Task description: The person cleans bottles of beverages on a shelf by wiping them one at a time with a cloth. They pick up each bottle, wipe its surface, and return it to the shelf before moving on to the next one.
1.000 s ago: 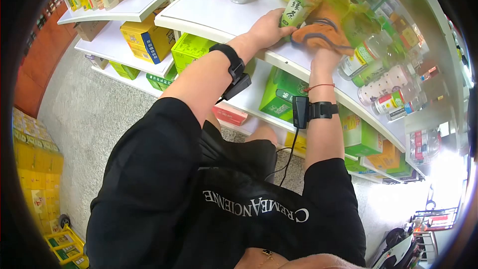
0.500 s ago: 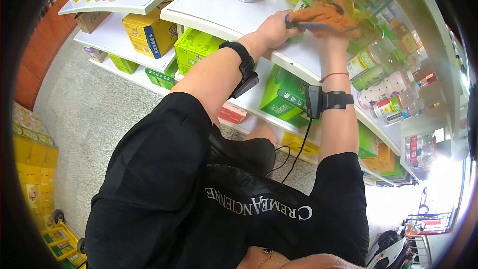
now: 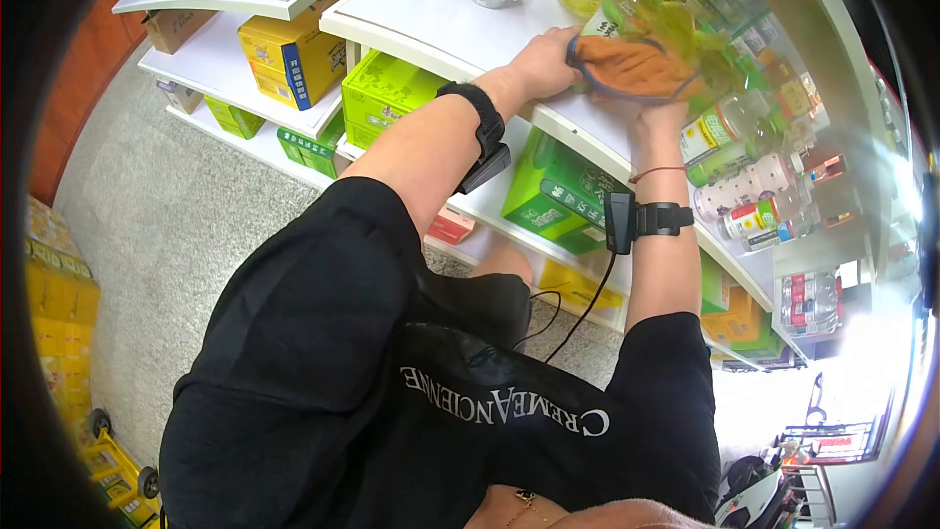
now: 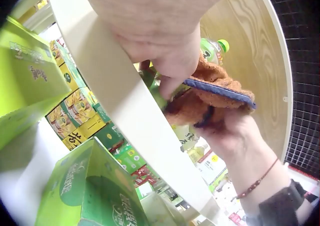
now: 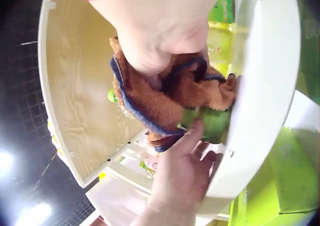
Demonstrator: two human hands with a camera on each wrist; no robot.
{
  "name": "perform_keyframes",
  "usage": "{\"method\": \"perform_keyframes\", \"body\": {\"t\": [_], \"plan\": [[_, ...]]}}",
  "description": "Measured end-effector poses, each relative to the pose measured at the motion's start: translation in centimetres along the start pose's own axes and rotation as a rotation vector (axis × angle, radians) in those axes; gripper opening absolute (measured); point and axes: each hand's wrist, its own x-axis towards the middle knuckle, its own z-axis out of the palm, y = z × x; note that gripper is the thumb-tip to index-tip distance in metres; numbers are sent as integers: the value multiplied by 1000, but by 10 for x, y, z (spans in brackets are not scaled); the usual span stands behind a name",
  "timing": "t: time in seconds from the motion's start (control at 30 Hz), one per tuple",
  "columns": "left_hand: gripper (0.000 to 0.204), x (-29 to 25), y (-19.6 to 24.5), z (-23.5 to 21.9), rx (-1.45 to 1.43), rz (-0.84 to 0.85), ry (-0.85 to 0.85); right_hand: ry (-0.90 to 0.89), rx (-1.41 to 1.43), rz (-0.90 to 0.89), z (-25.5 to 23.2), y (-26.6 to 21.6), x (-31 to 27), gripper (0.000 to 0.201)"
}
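Observation:
An orange-brown cloth with a dark blue edge (image 3: 632, 67) covers part of a green-tea bottle (image 3: 619, 12) at the upper shelf's front. My right hand (image 3: 664, 118) holds the cloth against the bottle; its fingers are mostly hidden under the fabric. From the other side my left hand (image 3: 544, 64) grips the bottle near its lower end, its thumb and fingers round the green surface (image 5: 207, 125) in the right wrist view. In the left wrist view the cloth (image 4: 215, 93) lies between the left hand (image 4: 150, 26) and the right hand (image 4: 232, 133).
More bottles stand on the white shelf (image 3: 421, 24) behind and to the right, among them a white-labelled one (image 3: 720, 127). Green boxes (image 3: 558, 191) and a yellow box (image 3: 284, 59) sit on lower shelves. A yellow cart (image 3: 117, 470) is on the floor at lower left.
The right hand and cloth have moved over the bottle towards the left hand, then slightly down. The cloth now spreads over more of the bottle. The left hand has shifted slightly right.

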Motion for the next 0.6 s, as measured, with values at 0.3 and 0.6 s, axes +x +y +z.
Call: {"method": "perform_keyframes", "body": {"t": [0.3, 0.6], "plan": [[85, 0, -2, 2, 115, 29, 17, 51, 212, -269, 24, -45, 15, 25], [69, -3, 2, 1, -30, -2, 41, -77, -893, -361, 3, 11, -31, 23]]}}
